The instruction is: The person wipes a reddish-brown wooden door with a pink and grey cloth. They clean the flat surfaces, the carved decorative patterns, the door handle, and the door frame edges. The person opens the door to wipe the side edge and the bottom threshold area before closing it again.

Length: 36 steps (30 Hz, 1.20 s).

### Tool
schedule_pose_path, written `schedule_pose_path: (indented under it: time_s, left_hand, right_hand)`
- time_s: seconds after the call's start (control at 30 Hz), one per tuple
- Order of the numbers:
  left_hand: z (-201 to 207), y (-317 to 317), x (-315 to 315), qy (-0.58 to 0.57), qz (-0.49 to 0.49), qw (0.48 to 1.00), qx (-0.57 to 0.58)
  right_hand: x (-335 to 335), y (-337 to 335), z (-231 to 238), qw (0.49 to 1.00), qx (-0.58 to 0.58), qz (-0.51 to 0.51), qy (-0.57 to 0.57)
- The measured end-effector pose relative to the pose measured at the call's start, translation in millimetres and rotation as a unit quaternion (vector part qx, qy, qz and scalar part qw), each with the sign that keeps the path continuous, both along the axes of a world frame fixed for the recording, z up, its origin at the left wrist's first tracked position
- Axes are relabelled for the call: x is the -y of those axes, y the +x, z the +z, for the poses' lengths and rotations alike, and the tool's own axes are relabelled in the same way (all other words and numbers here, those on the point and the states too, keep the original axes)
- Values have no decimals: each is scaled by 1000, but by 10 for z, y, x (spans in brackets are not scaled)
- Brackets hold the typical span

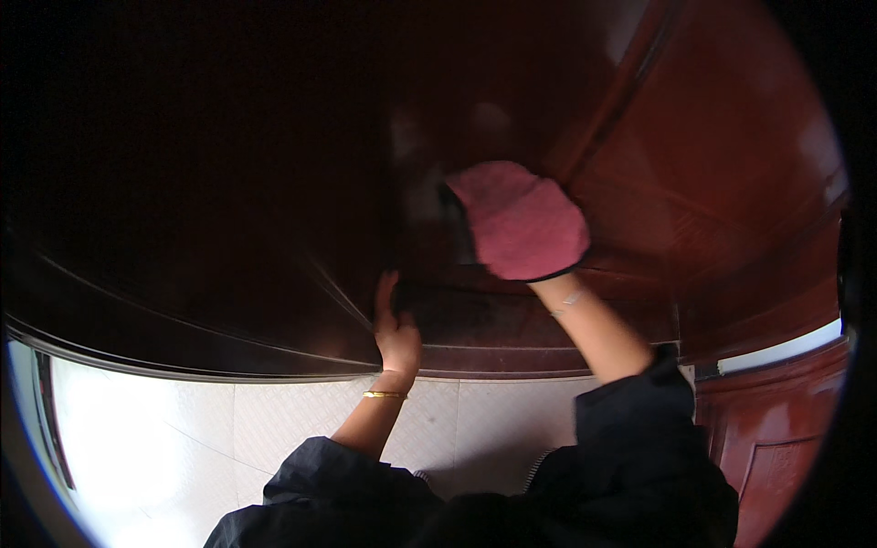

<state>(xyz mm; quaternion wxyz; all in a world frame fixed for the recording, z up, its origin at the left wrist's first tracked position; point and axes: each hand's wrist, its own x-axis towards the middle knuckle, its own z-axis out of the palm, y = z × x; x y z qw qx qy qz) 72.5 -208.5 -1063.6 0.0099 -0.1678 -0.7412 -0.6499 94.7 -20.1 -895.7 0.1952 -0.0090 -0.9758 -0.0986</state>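
Observation:
A pink cloth point(523, 219) with a dark edge covers my right hand point(554, 286), which holds it against the dark red-brown wooden surface. Only the wrist shows below the cloth, so the fingers are hidden. To the left and lower, my left hand point(396, 336) rests on the dark wood by a vertical edge. Its fingers are stretched upward with the thumb apart, and nothing is in it. Glossy wooden furniture, perhaps a cabinet point(731, 210), fills the upper view, with pale reflections on its panels.
Below the furniture's curved bottom edge point(274, 370) lies a pale tiled floor point(311, 402), brightly lit at the left. A carved red-brown wooden panel point(776, 438) stands at the lower right. Striped footwear point(539, 466) shows partly under my dark sleeves.

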Motion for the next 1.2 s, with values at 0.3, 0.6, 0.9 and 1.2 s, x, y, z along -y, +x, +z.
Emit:
schedule_pose_path:
  time_s: [0.3,0.6,0.9,1.2]
  left_hand:
    - [23,-88,-95,52,39,997,37]
    - [263,0,-189,-1,-14,1000,11]
    - [346,54,-193,-15,-41,999,-32]
    - [489,158,-522,-3,-83,996,-20]
  right_hand:
    - [472,-521,-855,944,43,239,-222]
    - [-1507,1364,-814,971,147,96,-165]
    - [-2370,2172,-819,867,-293,-400,49]
    - [-1005,384,-2062,850,-173,-25,-497]
